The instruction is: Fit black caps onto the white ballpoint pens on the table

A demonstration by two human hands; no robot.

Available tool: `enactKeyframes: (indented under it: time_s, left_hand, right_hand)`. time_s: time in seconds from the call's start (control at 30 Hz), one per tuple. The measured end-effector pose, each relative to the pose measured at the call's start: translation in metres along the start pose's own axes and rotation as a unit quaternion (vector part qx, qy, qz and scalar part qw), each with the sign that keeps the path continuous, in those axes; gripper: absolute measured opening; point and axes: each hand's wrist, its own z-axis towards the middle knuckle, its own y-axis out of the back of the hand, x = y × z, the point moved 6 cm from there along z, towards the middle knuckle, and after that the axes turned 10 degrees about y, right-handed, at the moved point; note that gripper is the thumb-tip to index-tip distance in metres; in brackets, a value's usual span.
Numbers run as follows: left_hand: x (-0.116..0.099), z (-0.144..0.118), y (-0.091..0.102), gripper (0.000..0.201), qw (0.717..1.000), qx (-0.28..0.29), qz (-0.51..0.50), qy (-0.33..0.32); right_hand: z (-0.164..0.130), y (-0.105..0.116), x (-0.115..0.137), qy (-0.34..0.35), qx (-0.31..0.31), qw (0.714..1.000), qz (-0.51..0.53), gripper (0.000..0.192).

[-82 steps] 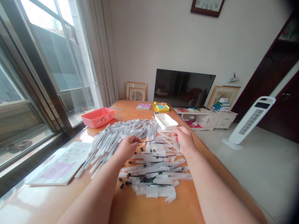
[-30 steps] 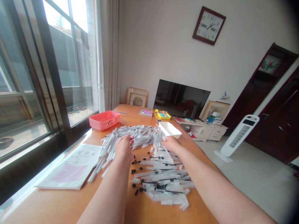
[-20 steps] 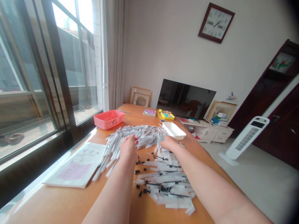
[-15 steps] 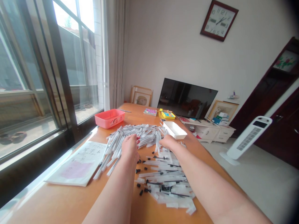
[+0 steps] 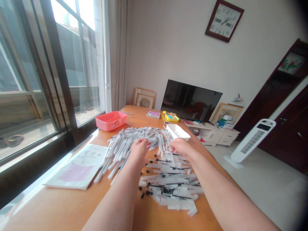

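Pale wall with square clock, black television, low white cabinet, daylight through tall window

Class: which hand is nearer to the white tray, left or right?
Right. The right hand is just in front of the white tray; the left hand is farther off, to its left, beside the pale tubes.

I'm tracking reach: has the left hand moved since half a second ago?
Yes: the left hand has moved right, closer to the white tray.
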Motion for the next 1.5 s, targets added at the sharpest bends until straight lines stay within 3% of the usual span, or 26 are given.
enactKeyframes:
  time_s: [0.07, 0.1, 0.23, 0.37, 0.47, 0.63, 0.83, 1.0, 1.17, 1.3, 1.4, 1.5]
  left_hand:
    - [0.004, -0.009, -0.014, 0.028, 0.998, 0.056, 0.022, 0.002]
    - [0.006, -0.013, -0.021, 0.03, 0.995, 0.094, 0.025, 0.006]
    - [0.012, -0.032, -0.049, 0.037, 0.969, 0.247, -0.005, 0.015]
    - [0.011, -0.039, -0.054, 0.036, 0.959, 0.282, -0.028, -0.002]
    - [0.011, -0.04, -0.056, 0.034, 0.954, 0.299, -0.027, -0.008]
    - [0.012, -0.035, -0.054, 0.031, 0.97, 0.24, -0.007, -0.027]
    - [0.015, -0.034, -0.059, 0.034, 0.98, 0.188, 0.005, -0.064]
    - [0.014, -0.033, -0.058, 0.038, 0.986, 0.152, -0.013, -0.07]
    - [-0.004, -0.016, -0.023, 0.047, 0.991, 0.018, -0.08, -0.103]
    - [-0.004, -0.015, -0.025, 0.048, 0.991, 0.053, -0.072, -0.096]
    - [0.001, -0.02, -0.033, 0.046, 0.992, 0.07, -0.041, -0.096]
    - [0.004, -0.021, -0.033, 0.044, 0.994, 0.06, -0.02, -0.085]
  right_hand:
    - [-0.02, 0.0, 0.008, -0.009, 0.042, 0.998, 0.04, 0.014]
    - [-0.03, -0.005, 0.01, -0.029, 0.097, 0.989, 0.112, 0.015]
    - [-0.063, -0.018, 0.018, -0.067, 0.2, 0.932, 0.294, 0.019]
    - [-0.076, -0.025, 0.016, -0.049, 0.224, 0.89, 0.393, 0.023]
    - [-0.08, -0.031, 0.012, -0.033, 0.234, 0.879, 0.414, 0.03]
    - [-0.081, -0.032, 0.013, 0.018, 0.236, 0.909, 0.343, 0.035]
    - [-0.076, -0.018, 0.02, 0.137, 0.148, 0.975, 0.098, 0.031]
    - [-0.081, -0.011, 0.026, 0.194, 0.062, 0.977, -0.056, 0.024]
    - [-0.096, -0.009, 0.036, 0.207, 0.057, 0.973, -0.09, 0.021]
    - [-0.089, 0.0, 0.028, 0.205, 0.039, 0.977, -0.054, 0.025]
    - [-0.073, 0.01, 0.007, 0.192, 0.015, 0.98, -0.058, 0.029]
    - [-0.059, 0.019, -0.022, 0.131, 0.008, 0.985, -0.108, 0.032]
